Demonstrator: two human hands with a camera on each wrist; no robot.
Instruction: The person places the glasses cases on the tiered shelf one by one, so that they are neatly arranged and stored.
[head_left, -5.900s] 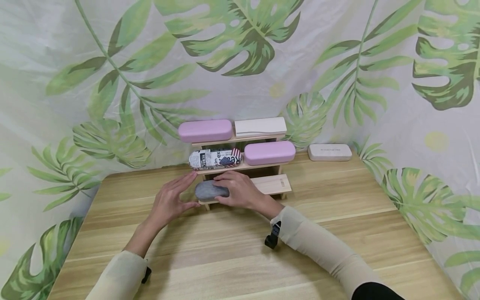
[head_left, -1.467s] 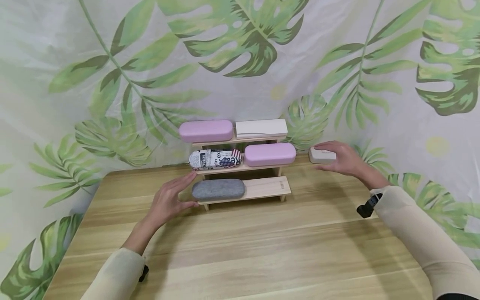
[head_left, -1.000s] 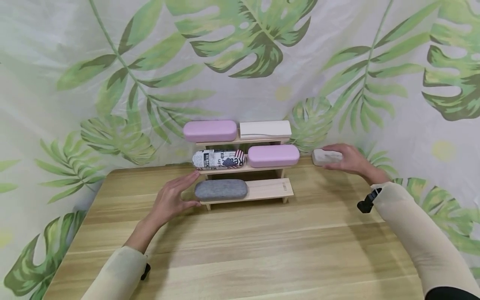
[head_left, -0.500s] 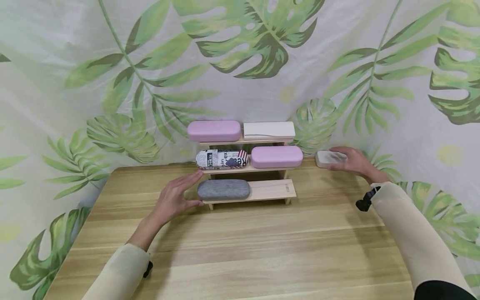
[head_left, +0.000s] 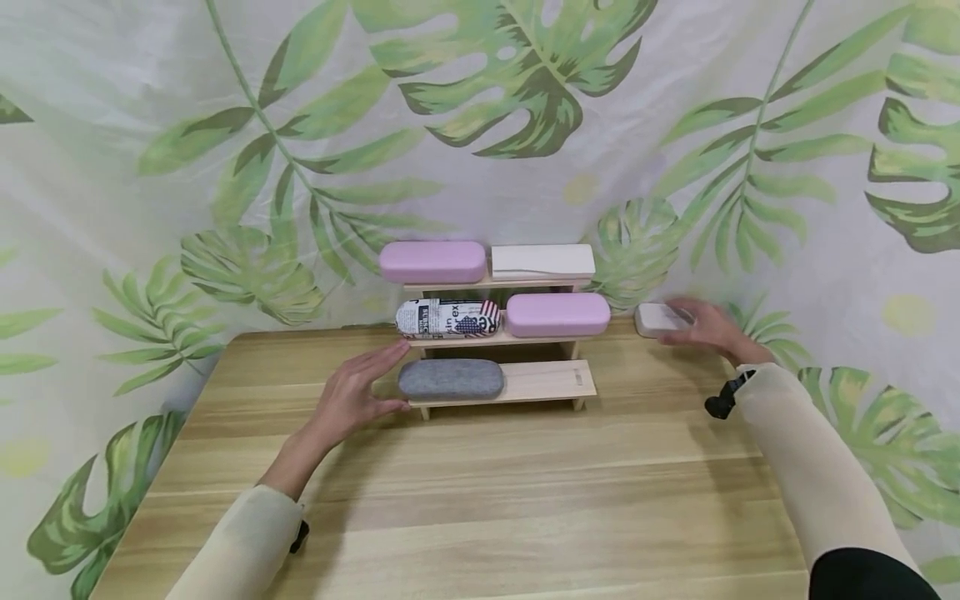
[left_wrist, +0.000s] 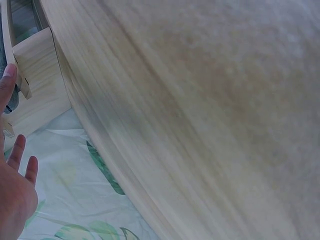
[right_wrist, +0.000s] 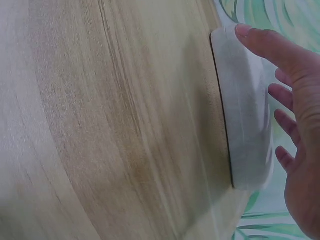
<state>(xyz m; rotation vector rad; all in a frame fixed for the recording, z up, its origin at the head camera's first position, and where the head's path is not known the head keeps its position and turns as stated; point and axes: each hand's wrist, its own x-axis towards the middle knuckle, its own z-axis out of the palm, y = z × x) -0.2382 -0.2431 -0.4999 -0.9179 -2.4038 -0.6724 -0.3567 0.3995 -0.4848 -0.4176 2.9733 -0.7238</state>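
My left hand (head_left: 350,398) is at the left side of a three-step wooden stand (head_left: 546,382), thumb and forefinger spread, their tips at the middle and lowest steps. In the left wrist view its thumb (left_wrist: 7,86) lies against the stand's edge. On the lowest step, at the left, lies a grey felt glasses case (head_left: 452,379). My right hand (head_left: 708,327) reaches around the right part of a whitish glasses case (right_wrist: 239,110) on the table. The thumb (right_wrist: 267,44) lies over one end; the other fingers (right_wrist: 287,122) are spread along its far side, contact unclear.
A lilac case (head_left: 432,262) and a white case (head_left: 542,261) stand on the top step. Newspaper-print (head_left: 447,318) and lilac (head_left: 558,314) cases fill the middle one. Behind the wooden table (head_left: 480,492) hangs a leaf-print cloth (head_left: 480,192).
My right hand has left the grey case and moved right to the whitish case, which stays about where it was. The left hand holds its place. The head view has turned slightly left.
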